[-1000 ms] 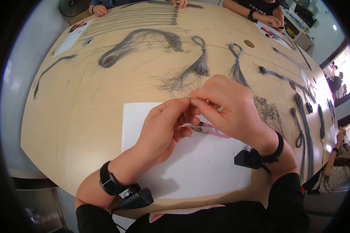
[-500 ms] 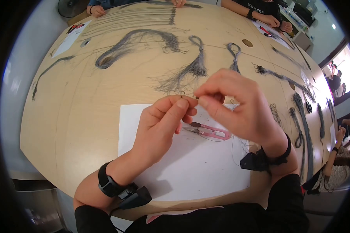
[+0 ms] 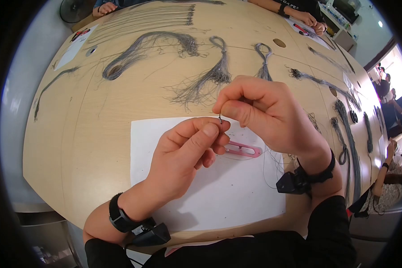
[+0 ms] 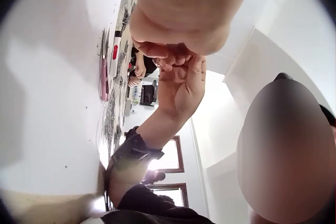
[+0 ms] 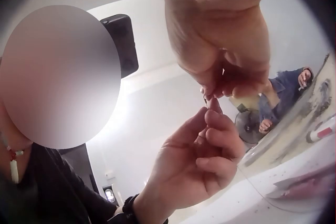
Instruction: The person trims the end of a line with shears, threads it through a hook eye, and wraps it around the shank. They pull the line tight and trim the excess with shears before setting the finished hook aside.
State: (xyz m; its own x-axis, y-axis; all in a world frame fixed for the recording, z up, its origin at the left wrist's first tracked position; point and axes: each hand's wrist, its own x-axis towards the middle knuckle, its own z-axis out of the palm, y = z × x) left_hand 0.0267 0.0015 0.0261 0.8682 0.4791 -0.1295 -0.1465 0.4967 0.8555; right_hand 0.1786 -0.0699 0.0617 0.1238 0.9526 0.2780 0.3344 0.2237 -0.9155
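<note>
Between thumb and index finger, the left hand pinches a small dark hook whose shank stands up from the fingertips. Just above it the right hand has thumb and index finger together at the hook's upper end. In the right wrist view the hook shows as a short dark piece between the two hands' fingertips. Pink thread snips lie on the white paper beneath the hands, their blades hidden by the left fingers. A thin line loops on the paper's right side.
Bundles of grey line with hooks, one a looped bundle, lie across the wooden table. More bundles stand along its right side. Two people's hands are at the far edge, near sheets with red-handled tools. Another person sits at the right.
The right hand has come back close above the left fingertips, after being slightly apart to the right. The hook at the left fingertips now stands between both hands. The head view has shifted slightly.
</note>
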